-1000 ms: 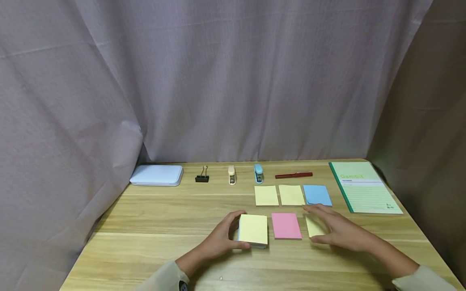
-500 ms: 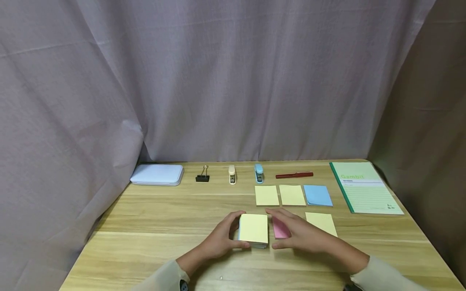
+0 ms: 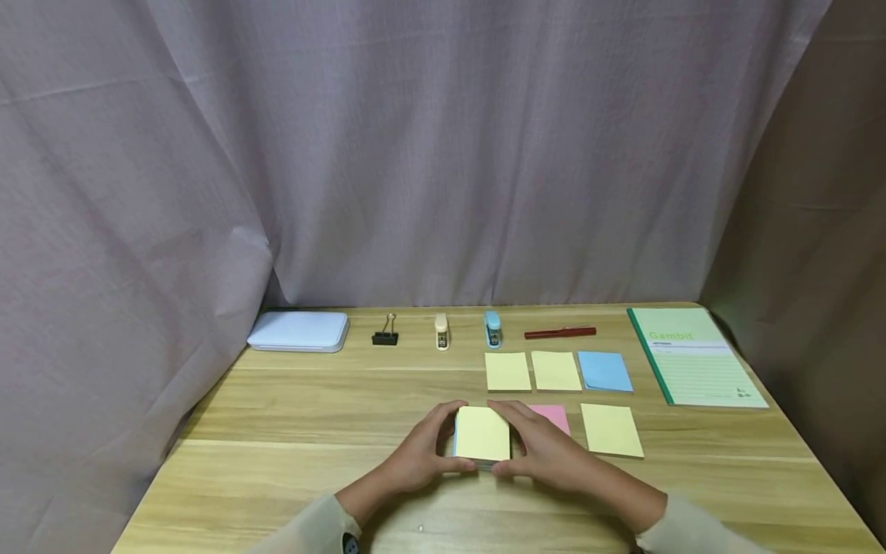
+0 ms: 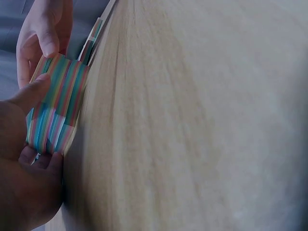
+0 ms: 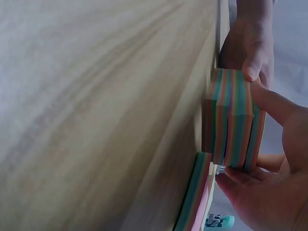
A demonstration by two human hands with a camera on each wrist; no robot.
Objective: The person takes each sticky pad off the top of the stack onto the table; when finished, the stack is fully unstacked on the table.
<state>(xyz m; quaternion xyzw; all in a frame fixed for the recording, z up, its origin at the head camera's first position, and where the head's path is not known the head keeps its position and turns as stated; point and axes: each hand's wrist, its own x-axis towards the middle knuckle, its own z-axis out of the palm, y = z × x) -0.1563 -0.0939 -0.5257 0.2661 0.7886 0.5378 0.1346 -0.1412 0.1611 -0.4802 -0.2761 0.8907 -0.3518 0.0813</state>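
A stack of sticky note pads (image 3: 483, 433), yellow on top, sits on the table between both hands. My left hand (image 3: 418, 455) grips its left side, thumb at the near edge and fingers at the far edge. From the right, my right hand (image 3: 554, 455) holds it the same way. Striped, many-coloured sides of several piled pads (image 5: 233, 120) show in the right wrist view, slightly out of line with each other. A pink sticky note pad (image 3: 554, 416) lies partly hidden behind my right hand, with a yellow pad (image 3: 612, 429) to its right.
Behind lie two yellow pads (image 3: 507, 372) and a blue pad (image 3: 604, 372). Along the back of the wooden table (image 3: 304, 415) are a white case (image 3: 299, 332), a binder clip (image 3: 384, 337), cream (image 3: 441, 332) and blue (image 3: 492, 329) staplers, a red pen (image 3: 561, 333) and a notebook (image 3: 695, 358).
My right hand has moved left, from the yellow pad past the pink one to the stack, and now holds its right side. The left hand has stayed on the stack.
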